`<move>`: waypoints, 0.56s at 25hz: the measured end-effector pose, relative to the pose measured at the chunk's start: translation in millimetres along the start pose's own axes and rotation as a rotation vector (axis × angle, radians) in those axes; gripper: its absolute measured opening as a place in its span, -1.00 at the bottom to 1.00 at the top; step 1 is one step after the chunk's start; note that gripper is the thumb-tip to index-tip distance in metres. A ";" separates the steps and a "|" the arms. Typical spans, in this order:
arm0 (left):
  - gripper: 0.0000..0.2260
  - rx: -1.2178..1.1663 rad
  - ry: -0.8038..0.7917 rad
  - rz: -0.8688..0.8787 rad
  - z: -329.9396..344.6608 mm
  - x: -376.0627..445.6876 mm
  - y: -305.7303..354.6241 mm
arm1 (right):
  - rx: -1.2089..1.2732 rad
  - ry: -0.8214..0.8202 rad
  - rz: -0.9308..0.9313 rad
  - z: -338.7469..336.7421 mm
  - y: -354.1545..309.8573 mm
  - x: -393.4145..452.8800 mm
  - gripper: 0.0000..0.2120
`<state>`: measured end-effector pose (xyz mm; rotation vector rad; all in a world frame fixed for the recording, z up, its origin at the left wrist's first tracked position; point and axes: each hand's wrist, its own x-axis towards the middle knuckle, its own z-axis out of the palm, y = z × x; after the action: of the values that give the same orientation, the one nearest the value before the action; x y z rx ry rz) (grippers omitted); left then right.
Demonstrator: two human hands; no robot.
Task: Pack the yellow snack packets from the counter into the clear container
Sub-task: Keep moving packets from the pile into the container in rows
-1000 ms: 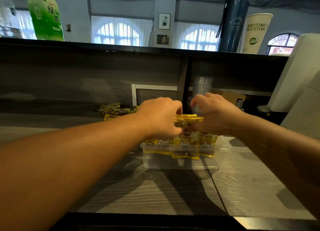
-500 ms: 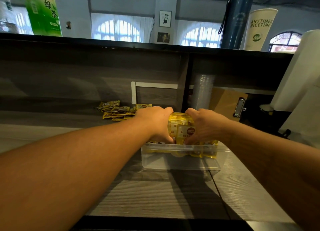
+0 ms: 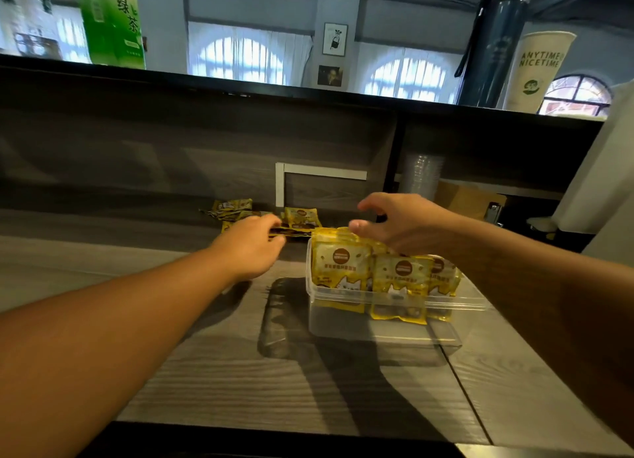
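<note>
We see the clear container (image 3: 394, 320) sitting on the grey wood-grain counter (image 3: 240, 372), right of centre, with yellow snack packets (image 3: 399, 279) standing upright inside it in a row, their printed fronts facing us and their tops rising above the rim. The right hand (image 3: 401, 224) hangs over the back of that row with thumb and fingers spread in a loose arc; the thumb tip sits at the top edge of the leftmost packet, but we cannot tell whether it touches, and the hand grips nothing we can make out. The left hand (image 3: 248, 246) reaches across the counter to the left of the container, toward the loose packets (image 3: 302, 217) lying flat in a small heap against the back panel. Its fingertips meet the near edge of that heap and seem to pinch a dark, flat packet edge, though blur keeps us from being sure of the grip. Well apart from the work, on the upper ledge (image 3: 308, 92) we note a green tea bottle (image 3: 111, 22), a dark flask (image 3: 490, 42) and a white paper cup (image 3: 535, 70). A stack of clear cups (image 3: 422, 176) stands in the recess under the ledge, beside a brown clipboard (image 3: 470, 200).
</note>
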<state>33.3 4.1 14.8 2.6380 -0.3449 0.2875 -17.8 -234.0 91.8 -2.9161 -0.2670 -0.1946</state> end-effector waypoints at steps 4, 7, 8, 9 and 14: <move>-0.47 0.201 -0.119 -0.058 14.9 6.9 -45.5 | -0.038 0.009 -0.072 11.8 -34.1 23.0 -0.53; -0.47 0.232 -0.110 -0.072 18.8 17.9 -53.5 | -0.064 -0.047 -0.098 21.3 -54.2 46.1 -0.63; -0.46 0.238 -0.134 -0.068 20.1 21.2 -55.7 | -0.075 -0.062 -0.095 24.1 -59.2 55.8 -0.65; -0.43 0.249 -0.173 -0.055 21.2 24.3 -59.0 | -0.097 -0.081 -0.088 27.3 -64.3 67.0 -0.67; -0.41 0.249 -0.192 -0.035 23.8 30.4 -64.5 | -0.284 -0.307 -0.033 41.2 -86.6 120.9 -0.67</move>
<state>84.1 42.7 -24.9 2.9223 -0.3442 0.0689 88.0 -121.8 86.4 -3.2194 -0.3611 0.2339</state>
